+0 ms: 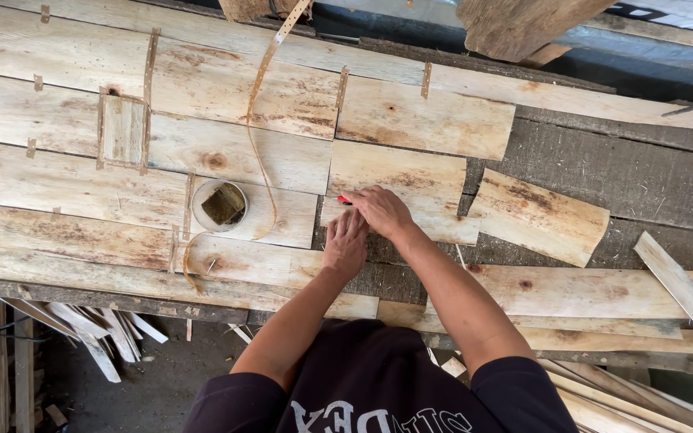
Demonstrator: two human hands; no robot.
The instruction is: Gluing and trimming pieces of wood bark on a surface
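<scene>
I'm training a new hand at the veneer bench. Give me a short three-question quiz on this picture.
1. True or false: the right hand holds a small red tool against a veneer sheet.
2. Where does the left hand rest? A. on the roll of tape B. flat on the wood just beside the right hand C. on the loose veneer piece to the right
3. Fill in: a long brown strip of tape runs from the roll up toward the ____ edge of the picture.

Key: 1 true; 2 B; 3 top
</scene>
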